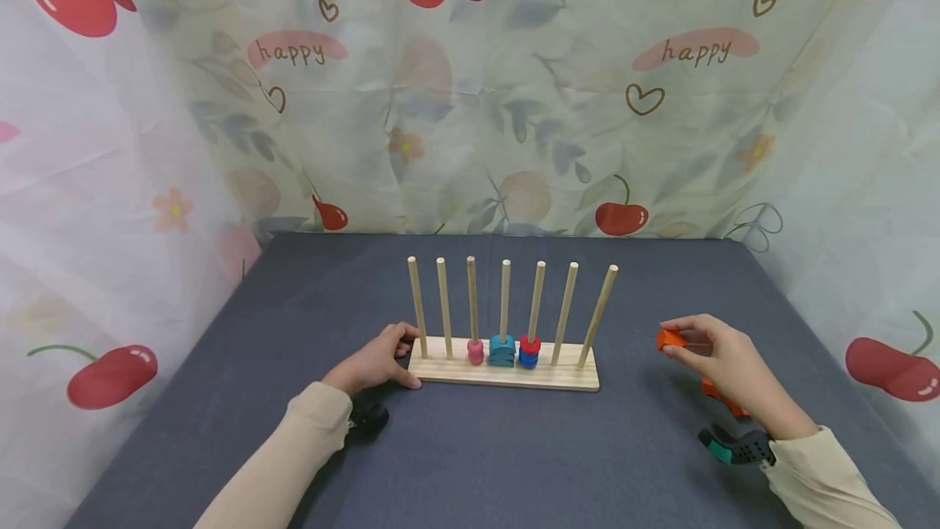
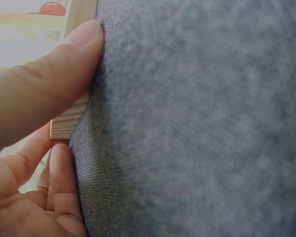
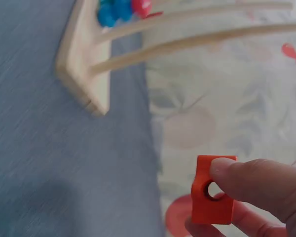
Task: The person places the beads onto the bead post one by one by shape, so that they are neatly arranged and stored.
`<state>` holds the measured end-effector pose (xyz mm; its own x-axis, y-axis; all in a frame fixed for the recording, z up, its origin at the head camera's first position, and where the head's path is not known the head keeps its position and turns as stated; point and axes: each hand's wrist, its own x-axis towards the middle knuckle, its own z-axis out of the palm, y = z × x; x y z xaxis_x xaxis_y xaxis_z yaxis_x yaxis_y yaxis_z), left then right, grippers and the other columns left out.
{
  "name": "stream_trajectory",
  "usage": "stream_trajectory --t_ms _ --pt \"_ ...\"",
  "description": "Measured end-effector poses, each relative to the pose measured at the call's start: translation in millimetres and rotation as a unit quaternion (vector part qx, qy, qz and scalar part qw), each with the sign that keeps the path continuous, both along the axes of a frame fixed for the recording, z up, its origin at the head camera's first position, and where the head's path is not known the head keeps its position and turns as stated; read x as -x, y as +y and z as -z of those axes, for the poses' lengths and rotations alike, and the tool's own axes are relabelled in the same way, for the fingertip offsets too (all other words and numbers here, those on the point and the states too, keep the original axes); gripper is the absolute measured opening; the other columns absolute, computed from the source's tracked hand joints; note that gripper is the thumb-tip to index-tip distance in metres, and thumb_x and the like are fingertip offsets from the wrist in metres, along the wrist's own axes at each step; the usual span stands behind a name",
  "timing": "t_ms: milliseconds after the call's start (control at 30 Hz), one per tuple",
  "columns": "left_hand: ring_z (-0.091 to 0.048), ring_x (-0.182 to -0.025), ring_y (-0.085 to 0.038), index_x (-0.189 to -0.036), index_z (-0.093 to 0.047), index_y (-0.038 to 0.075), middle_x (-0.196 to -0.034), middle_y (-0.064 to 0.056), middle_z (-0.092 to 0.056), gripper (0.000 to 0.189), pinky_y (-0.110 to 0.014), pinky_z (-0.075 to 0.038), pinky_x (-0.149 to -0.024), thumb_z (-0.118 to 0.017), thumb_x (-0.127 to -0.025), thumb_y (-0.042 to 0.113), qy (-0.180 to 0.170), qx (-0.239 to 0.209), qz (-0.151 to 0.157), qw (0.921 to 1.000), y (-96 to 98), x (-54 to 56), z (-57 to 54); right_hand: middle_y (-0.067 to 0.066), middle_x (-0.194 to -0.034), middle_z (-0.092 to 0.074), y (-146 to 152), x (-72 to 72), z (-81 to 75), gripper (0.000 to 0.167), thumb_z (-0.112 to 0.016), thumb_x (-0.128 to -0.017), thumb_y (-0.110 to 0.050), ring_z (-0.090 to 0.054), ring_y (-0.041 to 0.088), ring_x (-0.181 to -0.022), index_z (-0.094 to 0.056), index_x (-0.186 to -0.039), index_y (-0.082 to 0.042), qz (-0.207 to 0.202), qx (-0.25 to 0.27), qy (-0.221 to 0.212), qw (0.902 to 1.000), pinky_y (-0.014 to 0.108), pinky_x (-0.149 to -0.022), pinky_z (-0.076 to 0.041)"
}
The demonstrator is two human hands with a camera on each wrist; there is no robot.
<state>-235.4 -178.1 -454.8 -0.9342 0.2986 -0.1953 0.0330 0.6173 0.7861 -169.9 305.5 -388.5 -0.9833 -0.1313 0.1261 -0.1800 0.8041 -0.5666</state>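
A wooden peg board [image 1: 507,376] with several upright pegs stands mid-table. Its left end is in the grip of my left hand [image 1: 378,359]; the left wrist view shows the thumb [image 2: 64,69] along the front edge of the wood and fingers round the end. My right hand [image 1: 723,357], raised to the right of the board, pinches an orange block [image 3: 212,202] with a round hole through it. On the pegs sit pink beads [image 1: 476,352], teal pieces [image 1: 503,351], and a red bead [image 1: 529,344] over blue ones [image 1: 528,359].
More orange blocks [image 1: 737,409] lie on the dark table cloth, partly hidden under my right wrist. A printed curtain [image 1: 470,104] hangs behind the table and along both sides. The two leftmost and two rightmost pegs [image 1: 598,317] are bare.
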Motion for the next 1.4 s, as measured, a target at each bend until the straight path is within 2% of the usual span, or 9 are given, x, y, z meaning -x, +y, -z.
stream_trajectory --t_ms 200,367,467,733,1000,1100,1267,1333,1400 --pt "-0.047 -0.108 -0.026 -0.126 -0.050 0.003 -0.120 -0.014 -0.045 0.074 -0.046 -0.040 -0.099 -0.089 -0.064 0.004 0.002 0.002 0.001 1.0000 0.2 -0.4 -0.1 0.009 -0.117 -0.063 -17.4 -0.2 -17.4 0.041 -0.069 -0.088 -0.036 -0.066 0.028 -0.102 -0.062 -0.123 -0.015 0.003 0.026 0.046 0.9986 0.028 -0.072 -0.053" --pt "-0.047 -0.109 -0.026 -0.126 -0.050 0.003 -0.120 -0.014 -0.045 0.074 -0.046 -0.040 -0.099 -0.089 -0.064 0.005 -0.001 0.004 0.001 1.0000 0.3 -0.6 -0.2 0.006 -0.116 -0.061 -30.2 1.3 -28.2 0.040 -0.074 -0.085 -0.027 -0.060 -0.008 -0.091 -0.063 -0.121 -0.014 -0.010 0.054 0.100 0.9935 0.015 -0.070 -0.050" --pt "-0.048 -0.109 -0.026 -0.126 -0.050 0.003 -0.120 -0.014 -0.045 0.074 -0.046 -0.040 -0.100 -0.089 -0.064 0.005 -0.002 0.003 0.002 1.0000 0.3 -1.0 -0.5 0.009 -0.116 -0.061 -36.4 2.6 -34.2 0.042 -0.076 -0.083 -0.018 -0.054 -0.018 -0.088 -0.062 -0.122 -0.009 -0.021 0.089 0.112 0.9895 0.009 -0.071 -0.049" --pt "-0.047 -0.109 -0.027 -0.126 -0.050 0.003 -0.121 -0.014 -0.045 0.075 -0.047 -0.039 -0.100 -0.089 -0.063 0.004 -0.002 -0.003 0.005 1.0000 -0.6 -0.5 -0.2 -0.008 -0.109 -0.062 -48.1 3.5 -53.1 0.042 -0.074 -0.085 -0.020 -0.064 -0.008 -0.088 -0.062 -0.123 -0.009 -0.014 0.173 0.094 0.9803 0.011 -0.074 -0.050" --pt "-0.047 -0.110 -0.027 -0.127 -0.049 0.002 -0.121 -0.015 -0.045 0.075 -0.047 -0.039 -0.100 -0.089 -0.064 0.004 -0.001 -0.001 0.005 1.0000 -0.7 -1.5 -2.4 -0.008 -0.112 -0.064 -59.5 6.4 -73.5 0.036 -0.076 -0.082 -0.009 -0.058 0.006 -0.095 -0.066 -0.117 -0.010 -0.031 0.221 0.157 0.9621 0.013 -0.075 -0.051" --pt "-0.047 -0.110 -0.027 -0.127 -0.049 0.002 -0.121 -0.015 -0.044 0.075 -0.047 -0.039 -0.100 -0.089 -0.064 0.004 -0.002 -0.002 0.006 1.0000 -0.7 -1.5 -2.1 -0.002 -0.112 -0.064 -64.6 7.3 -80.9 0.037 -0.075 -0.082 -0.002 -0.061 0.008 -0.096 -0.066 -0.117 -0.005 -0.054 0.274 0.155 0.9474 0.015 -0.077 -0.052" --pt "-0.047 -0.109 -0.027 -0.127 -0.049 0.002 -0.121 -0.015 -0.044 0.074 -0.046 -0.039 -0.100 -0.089 -0.064 0.004 -0.002 -0.002 0.005 1.0000 -0.6 -0.9 -1.6 0.002 -0.114 -0.063 -72.9 9.4 -91.5 0.037 -0.070 -0.082 0.007 -0.064 0.009 -0.101 -0.066 -0.118 0.000 -0.104 0.368 0.151 0.9116 0.018 -0.083 -0.052" --pt "-0.047 -0.109 -0.027 -0.127 -0.049 0.002 -0.122 -0.015 -0.044 0.074 -0.046 -0.039 -0.099 -0.089 -0.064 0.004 -0.001 -0.002 0.004 1.0000 -0.4 -0.8 -1.8 0.002 -0.114 -0.063 -76.9 10.4 -94.9 0.039 -0.069 -0.082 0.009 -0.064 0.009 -0.103 -0.065 -0.119 0.000 -0.116 0.377 0.159 0.9049 0.018 -0.084 -0.051" --pt "-0.047 -0.109 -0.027 -0.127 -0.049 0.002 -0.122 -0.015 -0.044 0.074 -0.046 -0.039 -0.099 -0.089 -0.064 0.004 -0.001 -0.002 0.004 1.0000 0.0 -0.9 -2.0 0.001 -0.115 -0.062 -81.7 11.3 -97.9 0.041 -0.069 -0.082 0.009 -0.063 0.008 -0.103 -0.063 -0.122 0.000 -0.117 0.368 0.169 0.9070 0.017 -0.084 -0.050"
